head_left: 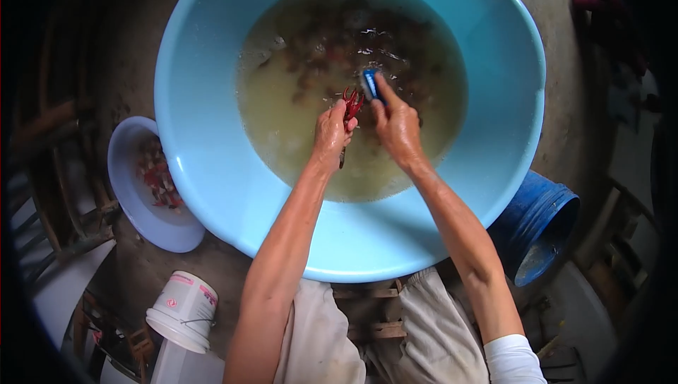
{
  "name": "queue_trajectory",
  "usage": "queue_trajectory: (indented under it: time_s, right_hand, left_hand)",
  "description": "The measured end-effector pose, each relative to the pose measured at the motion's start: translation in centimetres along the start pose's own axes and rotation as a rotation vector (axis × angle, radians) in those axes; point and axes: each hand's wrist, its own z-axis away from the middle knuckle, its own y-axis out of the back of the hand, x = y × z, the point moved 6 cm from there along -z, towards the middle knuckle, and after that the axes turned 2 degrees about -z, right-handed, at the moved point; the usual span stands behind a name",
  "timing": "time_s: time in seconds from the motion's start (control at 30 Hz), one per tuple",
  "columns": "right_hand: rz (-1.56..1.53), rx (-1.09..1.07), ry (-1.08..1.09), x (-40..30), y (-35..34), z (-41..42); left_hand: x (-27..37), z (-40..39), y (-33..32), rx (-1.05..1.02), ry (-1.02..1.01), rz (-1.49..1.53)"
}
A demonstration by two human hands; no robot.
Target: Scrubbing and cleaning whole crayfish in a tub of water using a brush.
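My left hand grips a red crayfish, its claws pointing away from me and its dark tail showing below the hand. Close by on the right, my right hand holds a blue scrub brush with pale bristles turned toward the crayfish. Both hands are above the murky, yellowish water in a large light-blue plastic tub. Under the surface, toward the far side, lies a dark, blurred heap that looks like more crayfish; single ones are hard to make out.
Left of the tub, a pale-blue basin holds red crayfish in water. A white plastic bucket bearing print stands at lower left. A blue plastic barrel lies tipped at right. Part of another person shows at upper right.
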Motion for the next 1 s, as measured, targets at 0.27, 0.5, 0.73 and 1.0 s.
queue_trajectory:
  time_s: [0.27, 0.5, 0.73, 1.0]
  right_hand:
    - [-0.171, 0.054, 0.196, -0.3, -0.3, 2.5]
    - [0.111, -0.001, 0.418, -1.8, -2.9, 4.3]
    - [0.089, -0.051, 0.264, -1.6, -3.2, 5.1]
    - [-0.028, 0.002, 0.298, -0.7, -3.2, 4.8]
  left_hand:
    - [-0.6, -0.7, 1.8, 0.091, 0.057, 0.088]
    - [0.7, -0.3, 0.8, 0.257, 0.050, -0.081]
    - [0.8, -0.8, 1.2, 0.218, -0.051, -0.218]
    - [1.0, -0.5, 1.1, 0.208, -0.132, -0.251]
